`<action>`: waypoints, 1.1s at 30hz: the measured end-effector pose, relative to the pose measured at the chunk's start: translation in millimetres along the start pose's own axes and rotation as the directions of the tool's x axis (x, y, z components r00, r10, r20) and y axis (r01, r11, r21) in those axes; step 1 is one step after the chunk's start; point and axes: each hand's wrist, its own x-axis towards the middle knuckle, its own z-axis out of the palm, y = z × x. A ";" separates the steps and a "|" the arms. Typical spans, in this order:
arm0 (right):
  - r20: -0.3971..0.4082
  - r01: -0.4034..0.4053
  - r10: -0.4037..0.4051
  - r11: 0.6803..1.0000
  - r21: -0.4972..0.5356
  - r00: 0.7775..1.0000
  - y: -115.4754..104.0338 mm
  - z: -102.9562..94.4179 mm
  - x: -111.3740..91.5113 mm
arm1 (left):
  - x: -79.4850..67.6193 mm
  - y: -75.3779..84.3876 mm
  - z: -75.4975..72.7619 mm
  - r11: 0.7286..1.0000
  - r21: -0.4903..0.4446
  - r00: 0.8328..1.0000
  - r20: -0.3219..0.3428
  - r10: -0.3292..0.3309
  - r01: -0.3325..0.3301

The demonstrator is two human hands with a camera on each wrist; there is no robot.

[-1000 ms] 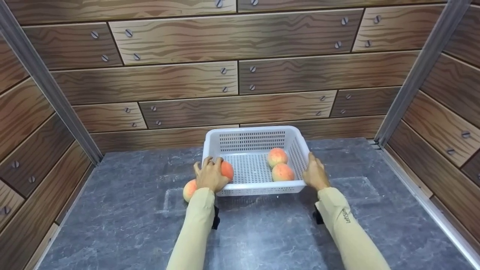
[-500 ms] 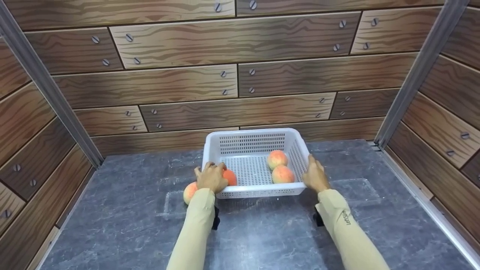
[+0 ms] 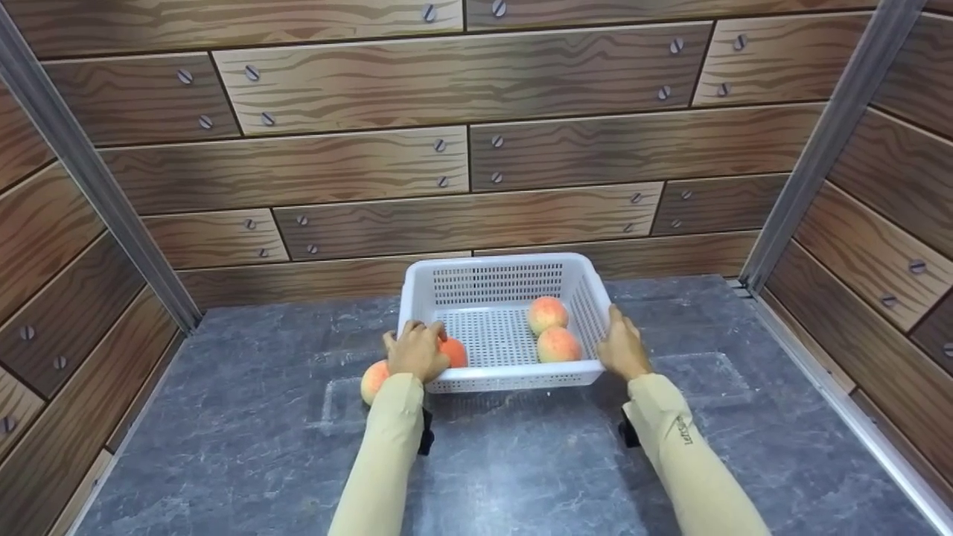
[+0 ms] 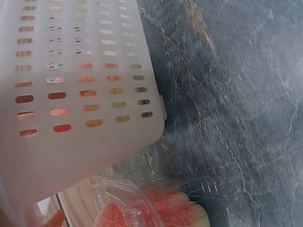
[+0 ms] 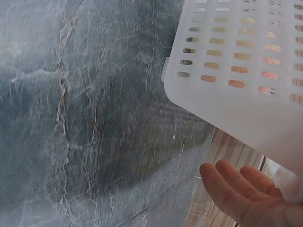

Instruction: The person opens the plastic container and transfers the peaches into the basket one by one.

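A white slotted plastic basket (image 3: 514, 377) stands between the hands. My left hand (image 3: 418, 353) grips its left rim near the front corner; in the left wrist view only a fingertip (image 4: 55, 219) shows. My right hand (image 3: 624, 348) holds the right rim, and in the right wrist view its fingers (image 5: 222, 189) extend below the rim. Inside the basket, an orange-red peach (image 3: 455, 353) lies beside my left hand, partly covered by it. Two peaches, a rear one (image 3: 548, 316) and a nearer one (image 3: 558, 345), lie together at the right.
Another peach (image 3: 374, 382) is outside the basket, left of my left forearm. The left wrist view shows peaches (image 4: 189, 215) in a clear plastic box (image 4: 118, 187). A second clear box (image 3: 733, 372) lies at the right on the grey marbled table (image 3: 246, 417). Wood-patterned walls (image 3: 357, 160) surround it.
The orange-red peach by my left hand has rolled slightly towards the basket's front. Both hands stay at the rims, and the basket has hardly moved.
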 end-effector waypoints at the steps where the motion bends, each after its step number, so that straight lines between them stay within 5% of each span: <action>1: 0.003 -0.003 0.003 1.000 0.001 1.000 -0.3 0.2 0.5 | -0.2 -0.3 -0.4 1.000 -0.004 1.000 -0.005 0.002 -0.002; 19: 0.013 -0.007 0.007 1.000 0.012 1.000 -0.9 -2.1 -0.5 | -1.4 -0.3 -1.4 0.997 -0.065 0.998 -0.061 0.033 -0.037; 33: 0.010 -0.015 0.015 1.000 0.024 1.000 -1.8 -0.5 -1.6 | -1.5 -1.5 -2.6 0.995 -0.094 1.000 -0.020 0.018 -0.020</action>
